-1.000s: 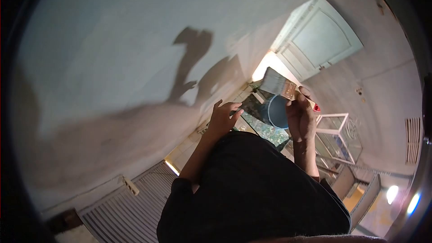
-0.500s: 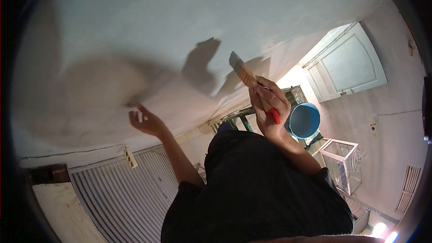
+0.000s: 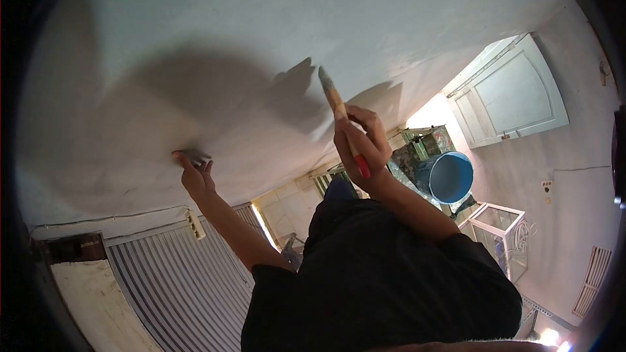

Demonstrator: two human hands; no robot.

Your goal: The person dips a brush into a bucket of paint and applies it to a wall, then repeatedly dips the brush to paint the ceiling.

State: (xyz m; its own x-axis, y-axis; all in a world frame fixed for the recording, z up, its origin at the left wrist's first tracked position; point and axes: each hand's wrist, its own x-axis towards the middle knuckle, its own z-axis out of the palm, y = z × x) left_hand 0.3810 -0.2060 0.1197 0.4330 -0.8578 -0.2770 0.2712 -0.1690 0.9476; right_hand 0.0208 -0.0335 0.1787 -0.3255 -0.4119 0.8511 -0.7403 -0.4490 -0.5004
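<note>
One blue bucket [image 3: 450,179] sits beyond right hand [image 3: 362,143], gripping a brush [image 3: 333,99]; left hand [image 3: 197,174], open, perhaps touches the wall [image 3: 215,19].

The person wears a plain black top [image 3: 385,280] with short, loose sleeves [image 3: 482,264] ending near the elbows, and dark blue cloth [image 3: 339,189] shows below its hem.

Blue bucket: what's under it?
A mottled, dark surface shows beside the blue bucket, with green framing at its edge. The spot directly beneath is covered by the bucket, so I can't tell.
</note>
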